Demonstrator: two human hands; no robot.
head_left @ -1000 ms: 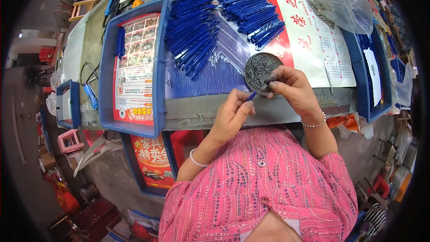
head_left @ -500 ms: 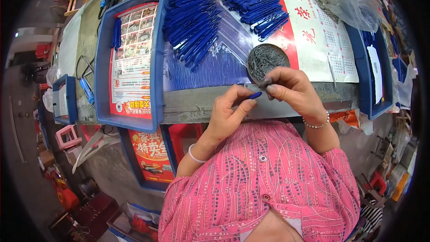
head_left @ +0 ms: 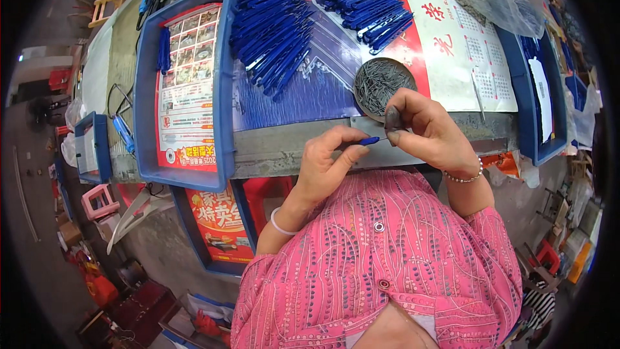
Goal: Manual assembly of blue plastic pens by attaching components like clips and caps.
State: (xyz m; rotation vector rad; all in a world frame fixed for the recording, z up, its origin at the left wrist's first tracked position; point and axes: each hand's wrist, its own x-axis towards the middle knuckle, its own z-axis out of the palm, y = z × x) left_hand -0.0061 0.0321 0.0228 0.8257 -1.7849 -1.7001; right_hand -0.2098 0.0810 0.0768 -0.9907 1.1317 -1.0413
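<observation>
My left hand (head_left: 328, 160) pinches a slim blue piece (head_left: 369, 141) between thumb and fingers, its end pointing right. Most of that piece is hidden in the hand. Dark-tipped fingers of my right hand (head_left: 431, 130) close on a thin grey metal pin (head_left: 383, 139), which lines up with the end of the blue piece. Whether the pin is inside the piece or only touches it, I cannot tell. Just beyond my right hand stands a round bowl (head_left: 356, 92) full of loose grey pins (head_left: 383, 84).
Two heaps of long blue pieces (head_left: 271, 39) lie at the back of the table. A blue tray (head_left: 225, 90) with a few such pieces stands left, another blue tray (head_left: 524, 100) right. A thin metal rod (head_left: 478, 95) and a clear plastic bag (head_left: 510, 6) lie on the right.
My right hand has tipped slightly, and the pin now shows between its fingers and the blue piece. The blue piece sticks out a little further from my left hand.
</observation>
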